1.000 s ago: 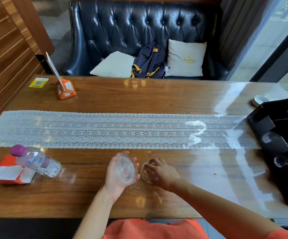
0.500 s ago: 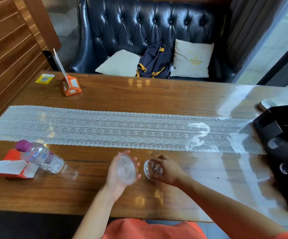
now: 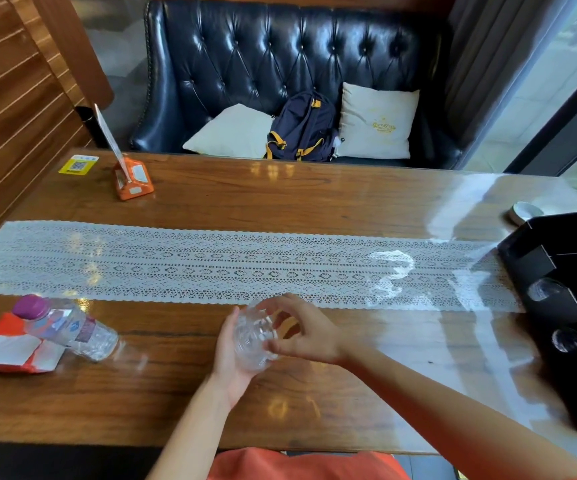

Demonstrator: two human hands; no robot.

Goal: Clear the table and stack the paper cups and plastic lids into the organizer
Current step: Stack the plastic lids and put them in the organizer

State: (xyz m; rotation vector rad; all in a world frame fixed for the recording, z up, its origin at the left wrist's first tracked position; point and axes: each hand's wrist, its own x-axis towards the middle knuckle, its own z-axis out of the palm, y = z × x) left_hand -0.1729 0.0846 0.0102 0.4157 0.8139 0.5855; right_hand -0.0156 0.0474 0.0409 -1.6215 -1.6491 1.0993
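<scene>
Head view: brown wooden table seen from its near edge, both hands meeting at 6 o'clock, just short of the white lace runner.
Left hand: palm up, fingers and thumb curled round the clear round plastic lids, lifted off the tabletop.
Right hand: pinching the same lids from the 3 o'clock side, seemingly nesting one onto another; too blurred to count.
Black organizer: at 3 o'clock on the table, well apart from the hands; clear round pieces showing in two slots, a ribbed stack in the farthest slot, likely cups.
Done so far: organizer judged partly filled; no loose paper cups visible on the table.
Left to do: carrying the held lids over to 3 o'clock and seating them in a slot; probably also clearing the clear plastic water bottle with purple cap at 9 o'clock, lying on its side across an orange-and-white paper packet.
Other: orange sign stand at 11 o'clock; small white dish at 2 o'clock, just beyond the organizer.
</scene>
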